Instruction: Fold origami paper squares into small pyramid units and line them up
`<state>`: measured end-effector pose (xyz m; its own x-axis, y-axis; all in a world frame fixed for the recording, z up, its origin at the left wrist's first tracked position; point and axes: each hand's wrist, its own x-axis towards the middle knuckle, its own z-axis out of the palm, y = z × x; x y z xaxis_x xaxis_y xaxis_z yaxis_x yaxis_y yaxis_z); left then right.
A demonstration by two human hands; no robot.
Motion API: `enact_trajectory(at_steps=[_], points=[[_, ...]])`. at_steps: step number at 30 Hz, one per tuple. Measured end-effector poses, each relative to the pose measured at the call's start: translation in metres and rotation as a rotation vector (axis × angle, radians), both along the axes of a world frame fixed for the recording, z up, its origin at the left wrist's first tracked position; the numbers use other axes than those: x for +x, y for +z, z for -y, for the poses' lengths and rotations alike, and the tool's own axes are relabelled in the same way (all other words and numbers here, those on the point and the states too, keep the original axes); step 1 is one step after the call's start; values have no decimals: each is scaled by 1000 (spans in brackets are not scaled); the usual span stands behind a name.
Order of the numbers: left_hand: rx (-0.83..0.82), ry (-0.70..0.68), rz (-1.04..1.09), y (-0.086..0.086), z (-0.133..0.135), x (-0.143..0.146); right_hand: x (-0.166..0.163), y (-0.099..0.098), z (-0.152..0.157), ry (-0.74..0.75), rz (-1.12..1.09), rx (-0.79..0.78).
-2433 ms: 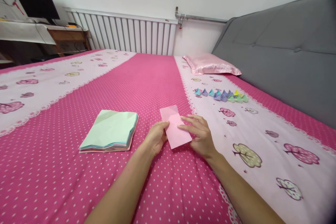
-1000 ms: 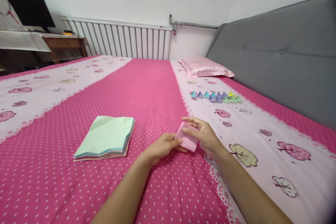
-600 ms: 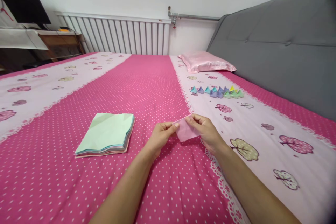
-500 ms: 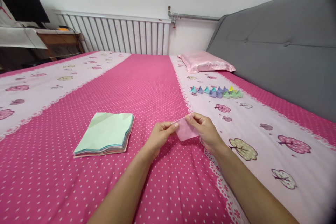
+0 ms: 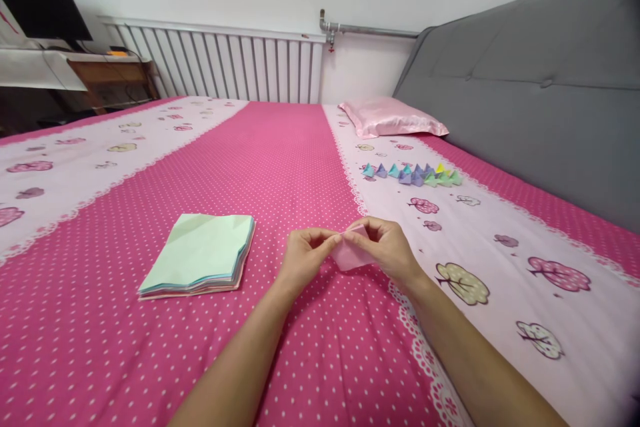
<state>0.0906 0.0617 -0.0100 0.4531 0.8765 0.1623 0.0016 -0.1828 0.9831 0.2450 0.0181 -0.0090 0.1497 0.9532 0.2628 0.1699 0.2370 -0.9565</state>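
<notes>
Pink paper, folded down to a small piece [image 5: 350, 255], sits pinched between my two hands just above the bedspread [image 5: 280, 167]: my left hand [image 5: 304, 260] closes thumb and forefinger on its left corner, and my right hand [image 5: 387, 250] curls its fingers over the top edge and right side, so both are closed on the sheet and neither is free. I judge the fold to be partway along, since the piece is compact but has not taken the pointed form of the finished paper shapes [image 5: 413, 175] lined up in blue, purple, yellow and green well beyond my right hand. To the left, near but apart, a stack of pastel sheets [image 5: 200, 255] with a mint one on top lies unfolded, so much seems left. The surface is a dotted magenta cover with pale tree-print bands; a satin pillow [image 5: 393, 119] lies by the grey padded headboard [image 5: 525, 87], and a white radiator [image 5: 225, 67] runs along the far wall.
</notes>
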Motion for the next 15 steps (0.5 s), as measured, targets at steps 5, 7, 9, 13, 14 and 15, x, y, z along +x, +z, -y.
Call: enact_trajectory(at_steps=[5,7,9,13,14,15], points=[[299,116,-124,0,3,0,-2,5,2,-40,246,111],[417,143,-158,0,5,0,-3,7,4,-75,315,182],[512,143,-173,1,6,0,-4,9,5,-108,351,236],[635,144,-173,3,8,0,-6,11,7,-149,373,288],[655,146,-175,3,8,0,-6,11,7,-151,373,292],[671,147,-178,3,8,0,-6,12,7,-152,372,293]])
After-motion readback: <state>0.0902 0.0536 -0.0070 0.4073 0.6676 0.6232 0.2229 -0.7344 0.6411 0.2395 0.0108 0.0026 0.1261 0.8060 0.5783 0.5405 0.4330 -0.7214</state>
